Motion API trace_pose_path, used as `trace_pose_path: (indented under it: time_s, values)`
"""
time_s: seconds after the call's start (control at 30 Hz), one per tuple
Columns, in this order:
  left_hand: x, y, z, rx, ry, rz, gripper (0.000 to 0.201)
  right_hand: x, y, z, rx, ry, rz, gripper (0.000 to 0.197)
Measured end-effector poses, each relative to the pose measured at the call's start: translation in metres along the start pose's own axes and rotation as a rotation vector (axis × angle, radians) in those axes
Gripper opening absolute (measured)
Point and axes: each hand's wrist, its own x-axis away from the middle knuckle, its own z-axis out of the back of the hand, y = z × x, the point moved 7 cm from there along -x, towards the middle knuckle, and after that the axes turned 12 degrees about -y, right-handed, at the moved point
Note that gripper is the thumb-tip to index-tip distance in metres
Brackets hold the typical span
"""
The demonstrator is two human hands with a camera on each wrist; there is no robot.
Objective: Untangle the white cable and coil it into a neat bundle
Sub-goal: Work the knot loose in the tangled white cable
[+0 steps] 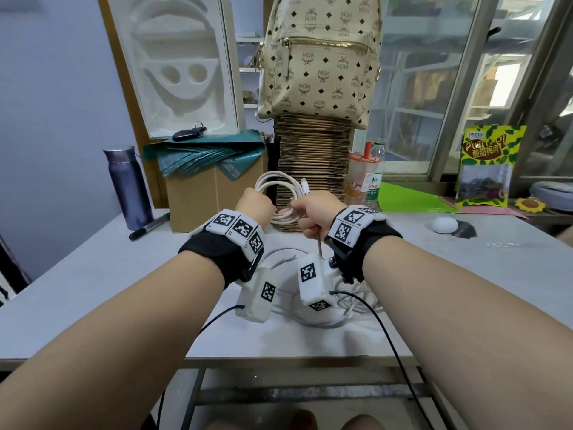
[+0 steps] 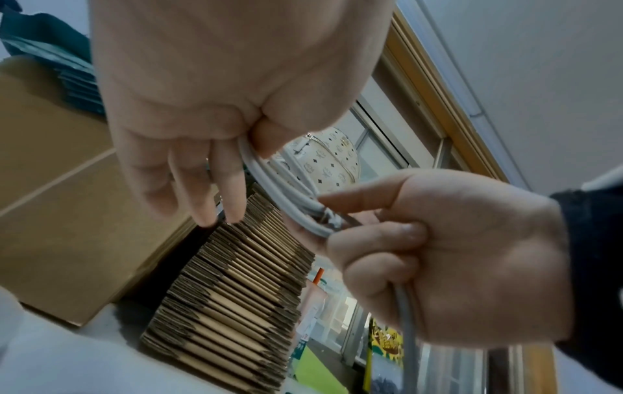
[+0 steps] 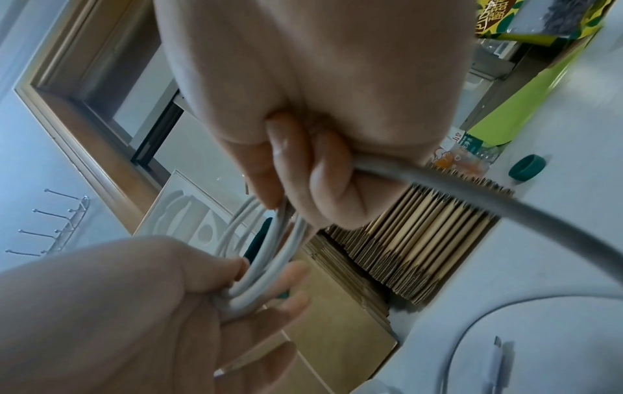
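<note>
The white cable [image 1: 280,189] is partly wound into a coil of several loops, held up above the grey table [image 1: 93,290]. My left hand [image 1: 257,206] pinches the coil's left side between thumb and fingers [image 2: 232,186]. My right hand [image 1: 313,217] curls round the coil's lower right side. A connector end [image 1: 305,186] sticks up from the coil. The loose rest of the cable [image 3: 505,208] runs down from my right fist and lies in slack curves on the table [image 1: 350,305]. In the right wrist view the loops [image 3: 269,253] span between right hand [image 3: 296,181] and left hand [image 3: 256,282].
Behind the hands stand a stack of flat cardboard [image 1: 313,162] with a patterned backpack [image 1: 319,63] on top and a cardboard box [image 1: 198,200]. A purple flask [image 1: 128,187] and black marker [image 1: 148,226] sit at left. A drink cup [image 1: 361,172] and white round object [image 1: 445,225] are at right.
</note>
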Motion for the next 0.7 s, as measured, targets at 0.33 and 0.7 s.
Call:
trace_pose_path:
  time_s: [0.33, 0.7]
  values:
    - [0.01, -0.009, -0.02, -0.106, -0.223, 0.134, 0.031, 0.004, -0.001, 0.011, 0.408, 0.025, -0.056, 0.027]
    - [0.014, 0.028, -0.013, -0.617, -0.135, -0.3, 0.083, -0.002, -0.004, -0.01, 0.778, -0.077, -0.073, 0.028]
